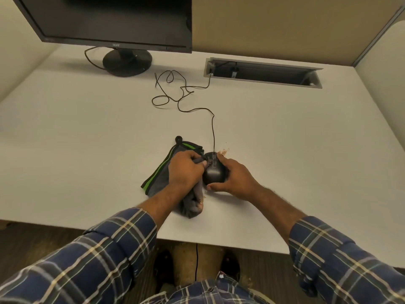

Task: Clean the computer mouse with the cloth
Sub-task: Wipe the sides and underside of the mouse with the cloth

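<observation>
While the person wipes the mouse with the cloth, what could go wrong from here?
1. Brown crumbs lie on the desk beside the mouse; the cloth may smear them back onto it.
2. The cable runs in loose loops; a strong wipe by the left hand might tug or tangle it.
3. The right hand steadies the mouse only from the side, so it may slip.

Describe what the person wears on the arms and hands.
Both arms wear long plaid shirt sleeves, dark blue crossed with white and tan lines, pushed up so the cuffs sit partway along the forearms. The left hand and right hand are bare: no gloves, rings or watch show.
</observation>
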The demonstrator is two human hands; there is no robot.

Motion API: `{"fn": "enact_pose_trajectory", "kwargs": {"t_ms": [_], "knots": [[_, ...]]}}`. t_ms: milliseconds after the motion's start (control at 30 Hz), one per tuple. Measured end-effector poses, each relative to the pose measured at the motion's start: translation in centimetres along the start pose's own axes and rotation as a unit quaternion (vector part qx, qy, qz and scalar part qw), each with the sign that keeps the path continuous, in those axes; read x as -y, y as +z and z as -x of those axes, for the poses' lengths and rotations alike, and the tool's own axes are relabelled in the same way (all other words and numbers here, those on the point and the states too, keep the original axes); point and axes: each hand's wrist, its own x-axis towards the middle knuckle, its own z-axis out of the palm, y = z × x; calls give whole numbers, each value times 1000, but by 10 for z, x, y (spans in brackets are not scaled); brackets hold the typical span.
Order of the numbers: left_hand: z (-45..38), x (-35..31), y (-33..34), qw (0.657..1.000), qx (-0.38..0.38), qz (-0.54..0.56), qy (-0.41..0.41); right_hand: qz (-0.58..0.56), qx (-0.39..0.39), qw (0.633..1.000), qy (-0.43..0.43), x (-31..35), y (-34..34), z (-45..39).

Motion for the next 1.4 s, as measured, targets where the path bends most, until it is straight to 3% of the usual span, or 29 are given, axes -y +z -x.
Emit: {"fn": "enact_pose_trajectory", "kwargs": {"t_ms": [200,400,533,767,1033,1400], "knots": [[-13,-12,11,999,-41,2,-35,-2,10,1000,-8,0,0,-2],[6,6,-4,997,37,21,63,-13,0,1000,-10,1,1,-1],[23,15,-1,994,45,16,98,-18,-1,1000,-17,1,2,0],[-4,-4,5,999,23,33,29,-3,-10,1000,-23,-3,5,-2],[-36,-10,16,1000,7,-11,25,-8,-8,999,-36,-5,4,-3],[-51,-6,16,995,64,-57,49,-17,12,1000,-19,-3,1,-1]]}}
